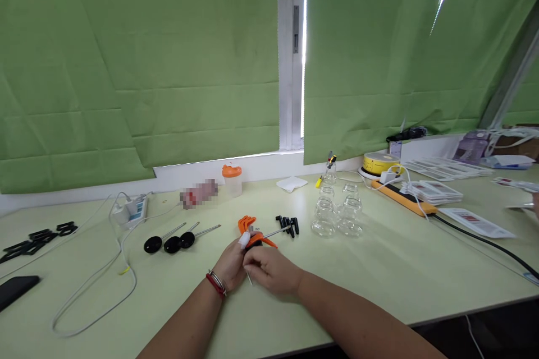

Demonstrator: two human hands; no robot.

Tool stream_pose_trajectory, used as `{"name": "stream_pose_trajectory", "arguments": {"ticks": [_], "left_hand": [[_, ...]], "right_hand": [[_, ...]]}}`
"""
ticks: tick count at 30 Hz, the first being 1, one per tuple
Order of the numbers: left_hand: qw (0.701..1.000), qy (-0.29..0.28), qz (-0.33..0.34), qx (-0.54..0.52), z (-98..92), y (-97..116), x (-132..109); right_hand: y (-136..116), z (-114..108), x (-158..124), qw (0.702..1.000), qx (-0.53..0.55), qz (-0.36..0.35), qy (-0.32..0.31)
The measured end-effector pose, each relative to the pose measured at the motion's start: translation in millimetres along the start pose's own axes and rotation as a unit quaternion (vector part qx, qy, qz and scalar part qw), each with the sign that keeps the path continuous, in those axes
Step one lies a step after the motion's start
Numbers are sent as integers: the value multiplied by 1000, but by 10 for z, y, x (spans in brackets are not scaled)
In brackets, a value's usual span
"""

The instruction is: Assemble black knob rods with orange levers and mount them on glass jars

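A pale green counter (pixel 379 275) stretches below a window, its back edge meeting a white sill and wall. Green blinds (pixel 189 67) hang over most of the glass, with daylight showing in a strip beside the window frame (pixel 290 67). Near the middle of the counter's front edge, the left hand (pixel 231 265) grips an orange piece (pixel 268 242), which is held just above the surface. The right hand (pixel 275 270) is curled against its underside; whether it grasps anything cannot be told. The hands hide much of the black part beneath the orange piece. Near the back edge, left of the orange-lidded cup (pixel 233 182), a pinkish item (pixel 199 194) is pixelated beyond recognition. A dark flat object (pixel 17 291) toward the front left is cut off, as is another person's hand (pixel 536 203) at far right. The clear jars (pixel 350 224) overlap, blurring their outlines.
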State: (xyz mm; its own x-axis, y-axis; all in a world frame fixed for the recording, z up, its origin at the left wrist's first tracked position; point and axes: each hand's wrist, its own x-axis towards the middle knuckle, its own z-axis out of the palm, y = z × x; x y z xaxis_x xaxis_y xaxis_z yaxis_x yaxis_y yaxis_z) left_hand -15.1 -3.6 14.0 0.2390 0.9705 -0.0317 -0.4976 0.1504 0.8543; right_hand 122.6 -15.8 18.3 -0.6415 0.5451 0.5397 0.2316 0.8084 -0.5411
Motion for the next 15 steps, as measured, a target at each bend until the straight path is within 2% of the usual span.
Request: {"name": "stream_pose_trajectory", "arguments": {"ticks": [4, 8, 10, 15], "left_hand": [[999, -33, -16, 2, 54, -40, -4], [998, -54, -23, 3, 86, -86, -5], [998, -58, -27, 6, 99, -90, -11], [998, -63, -26, 11, 134, -68, -30]], "right_hand": [[63, -99, 29, 971, 179, 91, 129], [107, -174, 41, 957, 130, 106, 238], [100, -200, 46, 957, 96, 100, 256], [50, -219, 62, 960, 78, 89, 253]]}}
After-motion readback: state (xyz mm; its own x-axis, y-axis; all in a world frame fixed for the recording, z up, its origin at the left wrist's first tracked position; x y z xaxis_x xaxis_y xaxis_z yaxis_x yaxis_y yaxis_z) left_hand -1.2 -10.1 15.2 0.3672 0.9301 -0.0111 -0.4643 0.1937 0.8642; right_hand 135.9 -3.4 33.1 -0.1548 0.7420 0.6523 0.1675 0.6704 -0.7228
